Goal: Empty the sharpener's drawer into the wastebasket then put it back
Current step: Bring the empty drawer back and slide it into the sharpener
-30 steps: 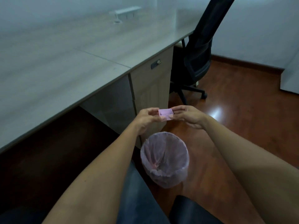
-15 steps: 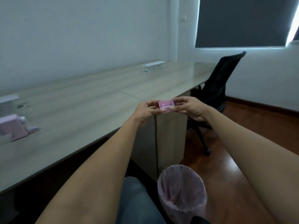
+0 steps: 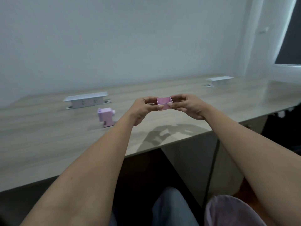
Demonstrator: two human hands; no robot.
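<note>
While the long wood-grain table (image 3: 48,144) stretched across the view against a pale wall (image 3: 114,38), both bare forearms reached out over its front edge. At the lower right, below the table edge, the rim of the wastebasket (image 3: 228,209) with its pale liner showed beside the person's knee. Two grey socket boxes stood at the back of the table, one (image 3: 85,100) to the left and another (image 3: 219,80) far off to the right. Near the left box, the pink pencil sharpener (image 3: 106,117) stood upright on the table, well apart from the hands. The left hand (image 3: 143,108) and right hand (image 3: 189,106) met above the table, each pinching one end of the small pink drawer (image 3: 164,103). The fingers (image 3: 170,104) of both hands were closed on it, thumbs toward the near side. The drawer was held level, open side up, and looked empty inside.
</note>
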